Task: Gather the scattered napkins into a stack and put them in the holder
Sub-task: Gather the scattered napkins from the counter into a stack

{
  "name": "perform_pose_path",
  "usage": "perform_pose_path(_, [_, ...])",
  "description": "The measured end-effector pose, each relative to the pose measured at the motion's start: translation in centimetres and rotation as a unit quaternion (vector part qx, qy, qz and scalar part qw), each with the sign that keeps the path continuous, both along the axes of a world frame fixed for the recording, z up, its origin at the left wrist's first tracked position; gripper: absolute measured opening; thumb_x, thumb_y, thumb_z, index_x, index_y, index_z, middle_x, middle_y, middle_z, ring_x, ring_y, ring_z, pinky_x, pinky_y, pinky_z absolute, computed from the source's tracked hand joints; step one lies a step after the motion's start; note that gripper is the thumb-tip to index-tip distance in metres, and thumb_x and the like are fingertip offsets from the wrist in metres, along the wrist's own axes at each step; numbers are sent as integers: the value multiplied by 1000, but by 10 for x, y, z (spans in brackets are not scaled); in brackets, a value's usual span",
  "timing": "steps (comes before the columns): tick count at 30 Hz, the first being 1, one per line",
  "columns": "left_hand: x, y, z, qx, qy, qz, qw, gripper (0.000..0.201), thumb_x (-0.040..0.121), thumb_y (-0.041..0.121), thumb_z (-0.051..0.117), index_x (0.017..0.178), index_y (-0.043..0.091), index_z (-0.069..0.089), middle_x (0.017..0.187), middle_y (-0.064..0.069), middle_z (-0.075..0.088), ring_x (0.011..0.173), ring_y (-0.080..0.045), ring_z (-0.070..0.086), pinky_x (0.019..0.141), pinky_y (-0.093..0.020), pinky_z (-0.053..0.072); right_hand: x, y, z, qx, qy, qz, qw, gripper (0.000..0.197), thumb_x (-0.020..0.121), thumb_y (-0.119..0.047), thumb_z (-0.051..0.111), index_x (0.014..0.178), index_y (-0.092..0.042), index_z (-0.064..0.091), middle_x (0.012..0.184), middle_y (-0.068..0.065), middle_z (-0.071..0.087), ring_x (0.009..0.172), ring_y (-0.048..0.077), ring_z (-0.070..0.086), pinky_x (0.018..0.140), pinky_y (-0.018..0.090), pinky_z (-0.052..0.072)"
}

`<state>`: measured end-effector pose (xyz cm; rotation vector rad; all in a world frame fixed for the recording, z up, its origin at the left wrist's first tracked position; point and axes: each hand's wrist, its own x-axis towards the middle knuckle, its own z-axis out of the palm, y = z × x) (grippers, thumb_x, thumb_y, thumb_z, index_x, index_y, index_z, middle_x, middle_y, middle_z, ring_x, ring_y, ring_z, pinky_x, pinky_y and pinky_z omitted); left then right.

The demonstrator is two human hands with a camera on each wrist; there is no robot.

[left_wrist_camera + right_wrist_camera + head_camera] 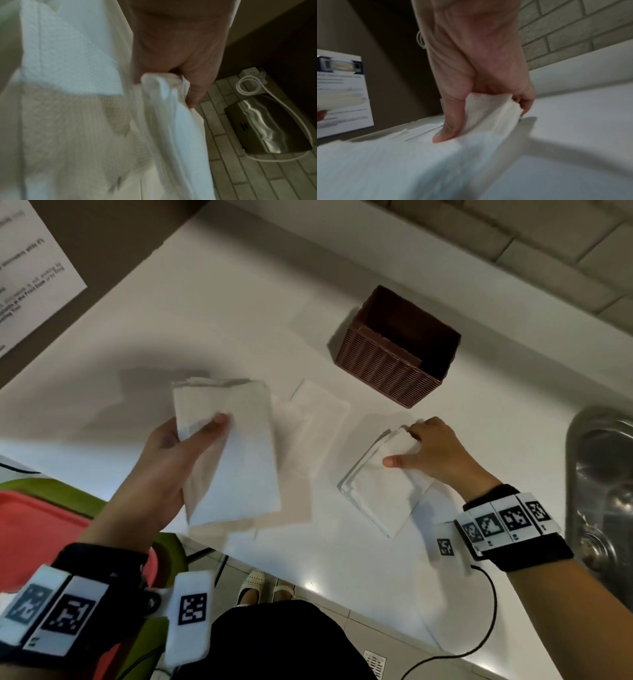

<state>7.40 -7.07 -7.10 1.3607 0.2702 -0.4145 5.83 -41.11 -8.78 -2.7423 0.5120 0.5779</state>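
A white countertop (342, 268) is stretching across the head view, with a steel sink (603, 491) sitting at its right edge and a pale brick wall (513, 237) running behind. A printed paper notice (30, 268) is hanging on the brown surface at upper left. A red and green chair (51, 518) is standing below the counter, and a black cable (479, 628) is trailing over the counter's near edge.

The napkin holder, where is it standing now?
In the head view the brown holder stands on the white counter, beyond the right hand, near the brick wall, left of the sink.
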Motion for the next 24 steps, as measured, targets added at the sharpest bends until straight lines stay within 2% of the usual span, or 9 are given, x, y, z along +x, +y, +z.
perform_pose_path(2, [3, -7, 1, 11, -8, -9, 1000, 25, 93, 26, 61, 115, 16, 67, 100, 3, 77, 92, -11, 73, 70, -18, 55, -2, 3, 16, 71, -24, 16, 997, 45, 70, -39, 80, 90, -7, 55, 83, 5, 52, 81, 21, 51, 63, 27, 35])
perform_pose_path(5, [8, -17, 5, 32, -21, -25, 999, 20, 92, 22, 64, 111, 19, 68, 96, 4, 75, 92, -12, 71, 78, -27, 53, -10, 19, 60, 160, -36, 96, 982, 27, 71, -33, 81, 79, -21, 58, 68, -4, 58, 61, 5, 50, 54, 16, 36])
perform_pose_path(8, [8, -32, 12, 60, -45, -58, 995, 26, 88, 26, 70, 112, 17, 68, 105, -2, 75, 97, -19, 71, 86, -37, 56, -14, 51, 113, 247, -4, 188, 951, 19, 71, -31, 79, 78, -22, 64, 73, -3, 66, 63, 2, 58, 55, 9, 40])
perform_pose_path(11, [3, -51, 19, 86, -62, -115, 988, 39, 80, 36, 72, 114, 17, 68, 107, -1, 76, 98, -19, 72, 84, -38, 57, -4, 79, 140, 325, 14, 234, 916, 16, 74, -29, 75, 83, -18, 67, 76, -4, 71, 69, 5, 65, 60, 16, 48])
perform_pose_path(14, [-2, -64, 26, 93, -54, -162, 981, 38, 75, 31, 70, 111, 17, 69, 98, -2, 77, 89, -20, 74, 74, -34, 59, 18, 96, 136, 286, -33, 252, 924, 15, 80, -27, 74, 89, -17, 67, 85, 0, 72, 78, 7, 68, 68, 23, 52])
perform_pose_path(17, [-6, -66, 30, 81, -48, -184, 978, 24, 91, 24, 59, 112, 17, 69, 93, 2, 78, 81, -12, 74, 63, -22, 55, 35, 104, 121, 238, -69, 265, 932, 17, 81, -28, 73, 75, -29, 57, 75, -11, 63, 70, -3, 58, 61, 9, 42])
perform_pose_path(19, [-8, -64, 32, 65, -27, -174, 982, 27, 100, 29, 49, 114, 17, 69, 99, 2, 77, 88, -14, 73, 68, -21, 54, 40, 104, 115, 223, -73, 265, 935, 23, 82, -28, 73, 71, -32, 53, 73, -14, 59, 68, -2, 55, 59, 6, 39])
perform_pose_path(22, [-11, -62, 38, 4, 15, -161, 987, 47, 101, 51, 30, 115, 26, 67, 102, 9, 77, 95, -6, 72, 74, -17, 53, 42, 104, 111, 216, -74, 274, 934, 12, 83, -28, 71, 85, -25, 60, 80, -13, 61, 77, 3, 57, 63, 6, 39])
perform_pose_path(24, [-14, -63, 40, -27, 10, -160, 987, 42, 100, 51, 32, 115, 29, 64, 96, 15, 76, 91, 5, 71, 69, -8, 51, 42, 108, 108, 204, -84, 292, 931, 18, 84, -30, 71, 97, -20, 63, 90, -10, 64, 85, 8, 58, 67, 8, 39])
